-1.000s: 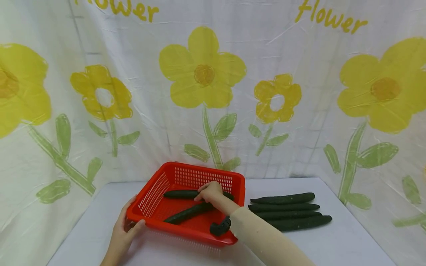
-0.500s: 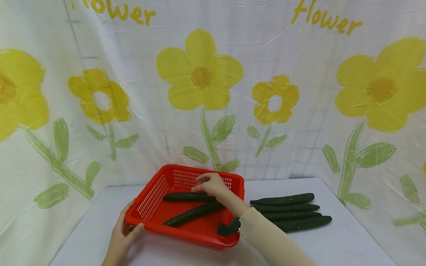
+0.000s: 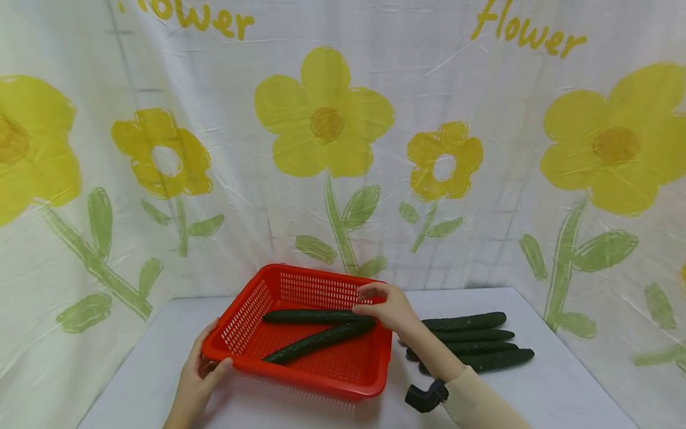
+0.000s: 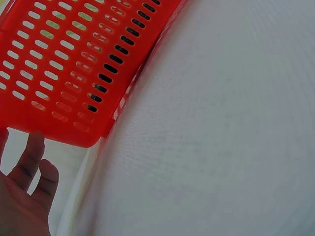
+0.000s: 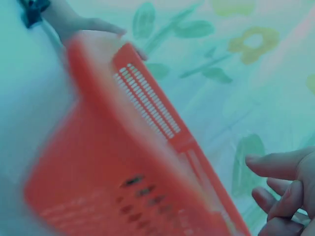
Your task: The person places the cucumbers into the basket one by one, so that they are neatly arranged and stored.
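Observation:
My left hand (image 3: 194, 378) holds a red plastic basket (image 3: 305, 373) by its near left corner, thumb over the front rim and fingers along the side. In the left wrist view, those fingertips (image 4: 35, 142) touch the basket's edge. Inside lie two dark green cucumbers, a straight far cucumber (image 3: 300, 316) and a slanted near cucumber (image 3: 316, 344), close together at their right ends. My right hand (image 3: 395, 307) hovers over the basket's right rim with loosely bent fingers and nothing in them; the right wrist view shows this hand (image 5: 288, 191) apart from the basket wall.
Several more cucumbers (image 3: 471, 322) lie side by side on the white table (image 3: 536, 393) right of the basket, partly behind my right forearm. A white curtain (image 3: 225, 149) with yellow flowers hangs behind the table. A black wrist camera (image 3: 427, 395) sits on my right wrist.
My right hand has let go of the far cucumber inside the basket, lifted, and moved right to the rim. The left hand and the basket stay nearly in place.

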Demonstrator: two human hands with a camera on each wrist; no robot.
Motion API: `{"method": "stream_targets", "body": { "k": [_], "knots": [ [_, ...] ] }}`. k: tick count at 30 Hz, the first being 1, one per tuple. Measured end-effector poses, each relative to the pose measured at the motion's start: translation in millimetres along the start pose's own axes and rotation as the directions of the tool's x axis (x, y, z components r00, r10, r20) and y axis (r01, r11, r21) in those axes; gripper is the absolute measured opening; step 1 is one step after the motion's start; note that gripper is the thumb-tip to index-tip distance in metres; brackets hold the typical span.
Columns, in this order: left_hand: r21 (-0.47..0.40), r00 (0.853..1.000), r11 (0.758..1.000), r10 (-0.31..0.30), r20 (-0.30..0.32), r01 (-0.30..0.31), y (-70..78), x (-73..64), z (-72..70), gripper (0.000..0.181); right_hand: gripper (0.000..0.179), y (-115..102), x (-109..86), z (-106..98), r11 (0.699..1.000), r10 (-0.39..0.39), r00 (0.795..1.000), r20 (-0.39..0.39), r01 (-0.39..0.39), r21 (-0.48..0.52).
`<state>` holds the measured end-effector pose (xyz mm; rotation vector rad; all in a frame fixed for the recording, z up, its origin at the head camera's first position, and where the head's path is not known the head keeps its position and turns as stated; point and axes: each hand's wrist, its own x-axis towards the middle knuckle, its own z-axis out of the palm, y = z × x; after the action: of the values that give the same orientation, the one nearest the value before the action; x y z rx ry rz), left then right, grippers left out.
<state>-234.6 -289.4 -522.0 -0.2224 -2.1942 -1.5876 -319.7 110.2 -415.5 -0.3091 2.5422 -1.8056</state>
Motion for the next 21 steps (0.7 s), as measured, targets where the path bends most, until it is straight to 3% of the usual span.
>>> {"method": "stream_targets", "body": {
  "k": [5, 11, 21],
  "knots": [
    [0.003, 1.000, 1.000, 0.013, -0.002, -0.013, -3.5, 1.0, 0.0, 0.078, 0.031, 17.6, -27.5, -21.1, 0.999, 0.037, 0.993, -0.108, -0.036, 0.009],
    [0.007, 1.000, 1.000, 0.016, -0.004, -0.016, -3.1, 0.0, 0.4, 0.078, 0.037, 37.3, -55.1, -48.6, 0.996, 0.088, 0.986, -0.142, -0.083, 0.041],
    [0.005, 1.000, 1.000, 0.004, 0.003, -0.004, -1.8, 0.9, 0.4, 0.077, 0.041, 71.9, -83.4, -88.2, 0.990, 0.031, 0.976, -0.213, -0.060, -0.129]
  ]
}}
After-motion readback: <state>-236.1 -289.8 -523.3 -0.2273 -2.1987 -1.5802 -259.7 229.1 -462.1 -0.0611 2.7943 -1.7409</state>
